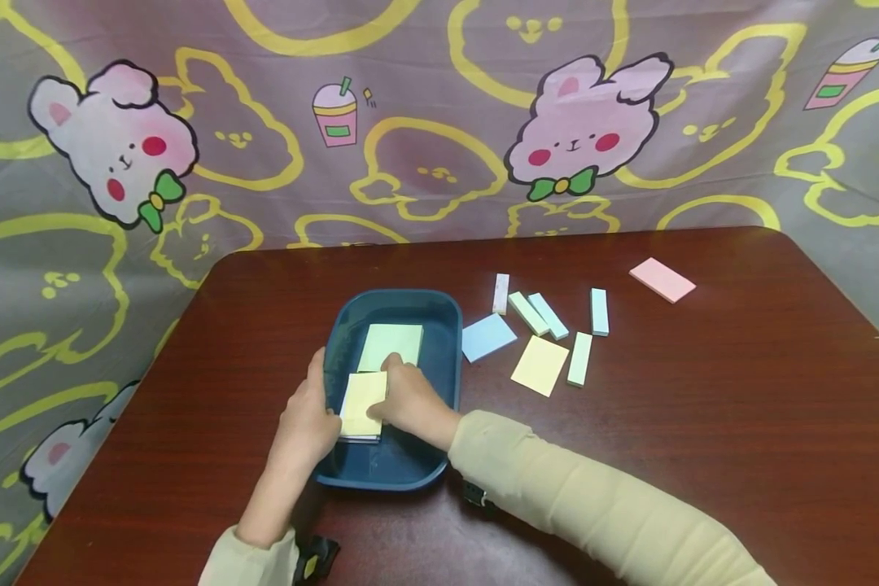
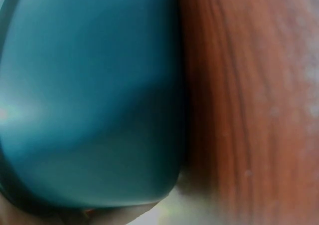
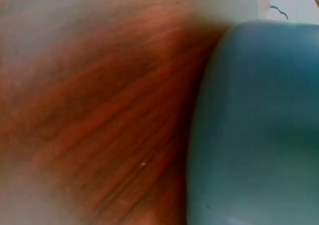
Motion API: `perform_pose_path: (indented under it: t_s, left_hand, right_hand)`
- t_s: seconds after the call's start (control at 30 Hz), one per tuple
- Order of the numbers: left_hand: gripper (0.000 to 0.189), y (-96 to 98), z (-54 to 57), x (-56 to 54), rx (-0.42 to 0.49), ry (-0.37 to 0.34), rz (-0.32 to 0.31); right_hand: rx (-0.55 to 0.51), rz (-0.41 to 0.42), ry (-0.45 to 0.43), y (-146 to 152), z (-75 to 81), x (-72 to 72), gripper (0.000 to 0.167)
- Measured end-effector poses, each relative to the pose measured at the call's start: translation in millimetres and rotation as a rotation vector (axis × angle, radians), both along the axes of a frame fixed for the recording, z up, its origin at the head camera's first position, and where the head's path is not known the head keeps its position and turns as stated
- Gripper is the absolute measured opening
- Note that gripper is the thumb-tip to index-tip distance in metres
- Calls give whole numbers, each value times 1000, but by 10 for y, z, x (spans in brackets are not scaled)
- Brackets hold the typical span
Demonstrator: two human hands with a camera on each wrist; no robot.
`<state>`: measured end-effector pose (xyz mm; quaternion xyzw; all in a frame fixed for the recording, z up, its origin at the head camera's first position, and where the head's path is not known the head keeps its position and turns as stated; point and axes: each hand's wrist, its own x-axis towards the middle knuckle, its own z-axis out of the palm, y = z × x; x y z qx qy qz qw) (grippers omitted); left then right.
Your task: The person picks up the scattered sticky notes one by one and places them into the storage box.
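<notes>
A dark blue plastic bin (image 1: 410, 480) stands on the table, its outer wall (image 2: 94, 85) filling much of the left wrist view. My left hand (image 1: 303, 419) grips the bin's left rim, with the thumb inside by a yellow-topped stack of sticky notes (image 1: 362, 403). Reaching in over the right rim, my right hand (image 1: 413, 403) pinches the right edge of that stack. Behind it in the bin lies a pale green sticky note pad (image 1: 391, 346), partly covered by the right fingers. The right wrist view shows only the bin's side (image 3: 259, 125) and wood.
Right of the bin lie a blue pad (image 1: 489, 337), a yellow pad (image 1: 540, 366) and several narrow pads, among them a pale green one (image 1: 579, 359). A pink pad (image 1: 662, 280) lies farther back on the brown table (image 1: 703, 423). A patterned cloth (image 1: 425, 98) hangs behind.
</notes>
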<state>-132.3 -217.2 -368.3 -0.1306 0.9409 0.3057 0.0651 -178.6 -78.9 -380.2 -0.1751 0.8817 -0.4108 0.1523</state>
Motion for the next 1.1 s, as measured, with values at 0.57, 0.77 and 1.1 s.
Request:
perform_pose_path:
  t_s: [0.57, 0.77, 1.1]
  left_hand:
    - [83, 3, -2, -8, -14, 0, -5]
    - [82, 3, -9, -8, -10, -2, -11]
    - [83, -8, -1, 5, -12, -2, -3]
  right_hand:
    - [27, 10, 4, -8, -5, 3, 46]
    - [29, 13, 5, -1, -3, 6, 45]
    - [33, 19, 1, 2, 10, 12, 49]
